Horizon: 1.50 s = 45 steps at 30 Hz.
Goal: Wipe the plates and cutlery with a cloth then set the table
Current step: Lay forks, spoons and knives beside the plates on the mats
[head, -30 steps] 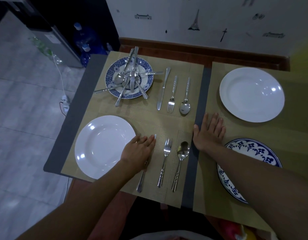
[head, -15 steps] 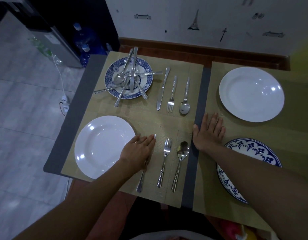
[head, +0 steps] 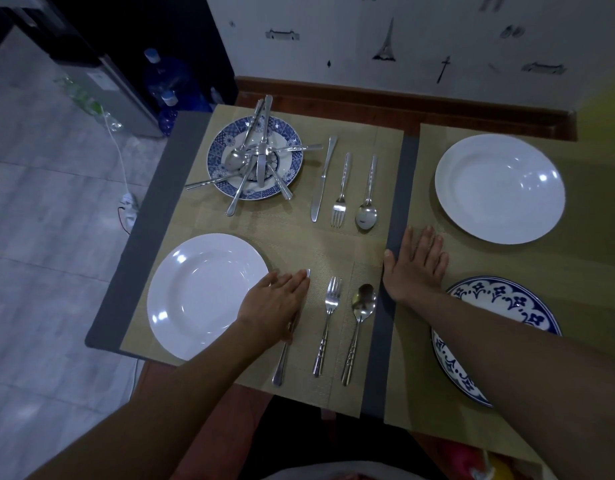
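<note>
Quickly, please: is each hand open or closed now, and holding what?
Left hand: open, flat over the near knife.
Right hand: open, flat on the right placemat, holding nothing.

Wall (head: 420, 32): it is showing pale, carrying small dark stickers, among them an Eiffel tower sticker (head: 385, 43).
Table (head: 368, 112): its reddish wood is showing along the far edge, just below the wall.
Floor (head: 39, 237): grey tiles are spreading beyond the table's left edge.
Far left corner: blue water bottles (head: 160, 77) are standing beside a grey cabinet (head: 119, 95).
Cable (head: 117, 157): it is running down to a socket strip (head: 128, 206) on the floor.
Light: dim, bluish light is falling.
</note>
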Tool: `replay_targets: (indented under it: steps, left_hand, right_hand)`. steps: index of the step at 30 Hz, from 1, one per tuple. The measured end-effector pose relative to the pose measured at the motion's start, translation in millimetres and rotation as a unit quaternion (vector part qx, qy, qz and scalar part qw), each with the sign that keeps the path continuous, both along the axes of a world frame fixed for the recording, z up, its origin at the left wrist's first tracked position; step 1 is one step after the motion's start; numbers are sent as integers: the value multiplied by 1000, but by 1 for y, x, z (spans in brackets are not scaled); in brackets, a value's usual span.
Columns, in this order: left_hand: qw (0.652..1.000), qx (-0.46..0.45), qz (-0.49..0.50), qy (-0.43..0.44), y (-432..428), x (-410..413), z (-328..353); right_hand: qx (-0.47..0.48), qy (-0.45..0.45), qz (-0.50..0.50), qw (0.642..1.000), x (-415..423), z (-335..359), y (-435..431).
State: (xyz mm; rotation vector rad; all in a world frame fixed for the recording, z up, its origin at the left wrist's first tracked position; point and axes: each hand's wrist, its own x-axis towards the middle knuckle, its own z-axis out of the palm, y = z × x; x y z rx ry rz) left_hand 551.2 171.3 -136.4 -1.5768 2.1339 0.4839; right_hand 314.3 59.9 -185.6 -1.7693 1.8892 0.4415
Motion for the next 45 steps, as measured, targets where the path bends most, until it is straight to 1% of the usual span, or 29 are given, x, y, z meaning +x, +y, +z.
replay_targets:
  steps: [33, 39, 45]
  left_hand:
    - [1000, 11, -5, -11, -1, -1, -1]
    - [1000, 7, -1, -10, 0, 0, -3]
    - [1000, 21, -5, 12, -3, 4, -1]
  right_hand:
    - [9, -8, -2, 1000, -1, 1, 0]
    - [23, -2, -4, 1000, -1, 0, -3]
    - [74, -5, -9, 997, 2, 11, -11]
